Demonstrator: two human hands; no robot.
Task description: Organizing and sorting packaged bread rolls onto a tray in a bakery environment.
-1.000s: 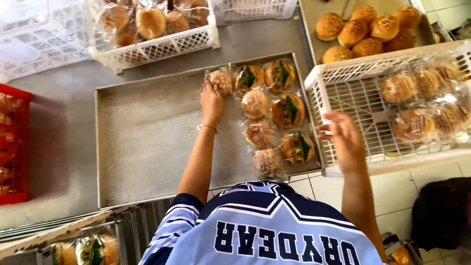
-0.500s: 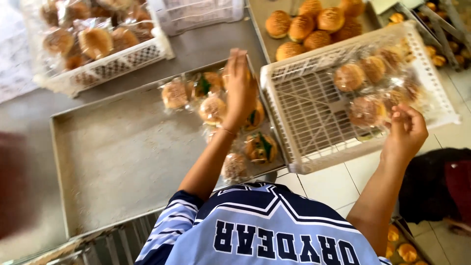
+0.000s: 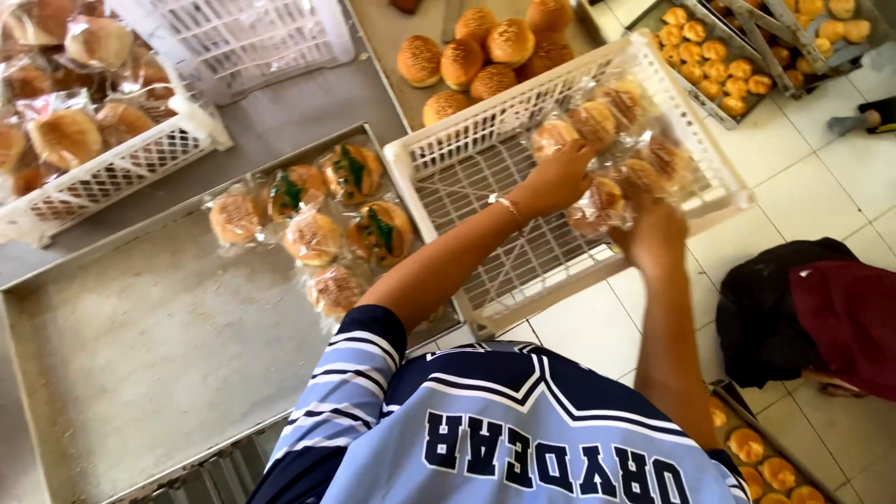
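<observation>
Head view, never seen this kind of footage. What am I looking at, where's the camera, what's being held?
No machine here: a person works with bare hands, and the camera sits on their head, looking down over their striped jersey.

Both hands are inside a white plastic crate. The left hand, with a bracelet at the wrist, and the right hand rest on plastic-wrapped buns there; the exact grip is hard to tell.

To the left, a metal tray carries more wrapped buns. Beyond the crate, unwrapped buns sit on another tray. A second crate of wrapped buns is at far left.
</observation>
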